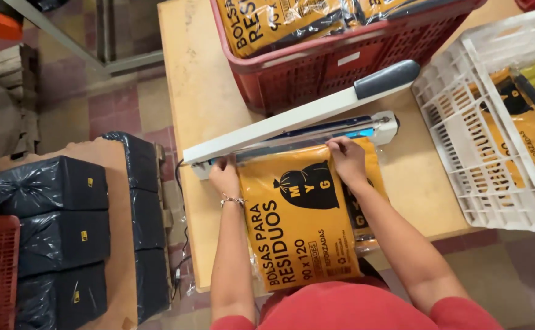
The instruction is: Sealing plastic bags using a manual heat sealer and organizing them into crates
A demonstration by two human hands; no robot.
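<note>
Firmly pinched at both top corners: left hand (224, 175) and right hand (347, 157) closed on the yellow packet (301, 229), its open edge fed under the raised arm of the sealer (298, 119) on the table (200, 85). Probably light, limp and slippery in its clear film, so best held by the corners and kept taut. Beyond, red basket (340, 67) and white crate (463, 140).

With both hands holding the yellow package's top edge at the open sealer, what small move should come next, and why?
Probably lower the sealer arm: the yellow package already has its top edge on the sealing bar, left hand and right hand pinning it flat, arm raised.
</note>
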